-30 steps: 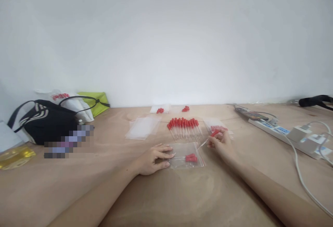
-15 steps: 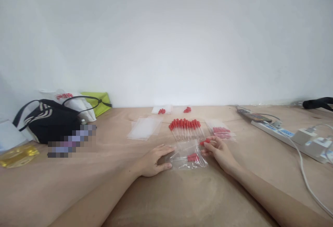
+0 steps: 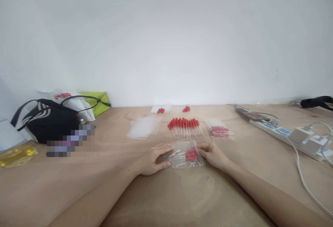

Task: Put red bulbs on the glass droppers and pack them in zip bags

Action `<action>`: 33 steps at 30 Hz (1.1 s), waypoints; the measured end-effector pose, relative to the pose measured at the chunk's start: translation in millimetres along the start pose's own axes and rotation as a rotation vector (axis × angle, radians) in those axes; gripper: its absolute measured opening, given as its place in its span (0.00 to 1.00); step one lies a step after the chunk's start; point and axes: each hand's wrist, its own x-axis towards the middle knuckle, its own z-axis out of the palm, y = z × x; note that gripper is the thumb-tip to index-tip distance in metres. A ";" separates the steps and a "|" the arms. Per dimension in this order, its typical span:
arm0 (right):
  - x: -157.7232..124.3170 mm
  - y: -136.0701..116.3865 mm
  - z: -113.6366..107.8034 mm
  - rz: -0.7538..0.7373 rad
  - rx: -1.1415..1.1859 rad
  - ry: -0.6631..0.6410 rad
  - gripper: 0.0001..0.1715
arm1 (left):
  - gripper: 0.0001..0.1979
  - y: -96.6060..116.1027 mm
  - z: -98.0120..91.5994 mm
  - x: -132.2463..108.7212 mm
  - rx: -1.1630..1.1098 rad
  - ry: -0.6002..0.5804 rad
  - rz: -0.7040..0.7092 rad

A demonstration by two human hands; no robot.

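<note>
In front of me a clear zip bag point(image 3: 178, 163) lies flat with a few red-bulbed droppers point(image 3: 191, 157) inside, their bulbs toward its right end. My left hand point(image 3: 156, 160) rests at the bag's left edge, fingers stretched out and thumb apart. At the right end, my right hand point(image 3: 212, 154) pinches the red bulb of a dropper point(image 3: 191, 150) whose stem is within the bag. Just behind lies a fanned row of droppers point(image 3: 184, 124) with red bulbs pointing away. To its right is a stack of filled bags point(image 3: 221, 132).
Flat clear bags point(image 3: 142, 128) lie at left of the row. Two small groups of red bulbs point(image 3: 160, 110) sit near the wall. On the right are a power strip point(image 3: 282, 133), a phone and white cables; on the left, a black bag point(image 3: 52, 123) and a yellow pouch point(image 3: 18, 155).
My right hand has moved left and slid the dropper into the bag, beside the ones inside. My left hand has stayed at the bag's left edge.
</note>
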 end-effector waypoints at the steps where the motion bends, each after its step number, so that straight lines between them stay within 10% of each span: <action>1: -0.1 0.4 0.3 0.004 0.008 -0.005 0.18 | 0.26 0.2 -0.1 0.0 -0.001 0.007 0.007; 13: 49.3 -9.7 -52.7 0.050 -0.706 0.551 0.01 | 0.19 -2.6 -2.0 0.8 -0.007 -0.054 0.043; 24: 103.2 -9.6 -47.0 0.255 -0.783 0.603 0.07 | 0.18 1.7 -5.2 -0.4 -0.010 -0.050 0.082; 33: 75.4 -25.4 -48.2 0.198 -0.630 0.604 0.19 | 0.20 1.8 -4.7 -0.9 -0.027 -0.049 0.062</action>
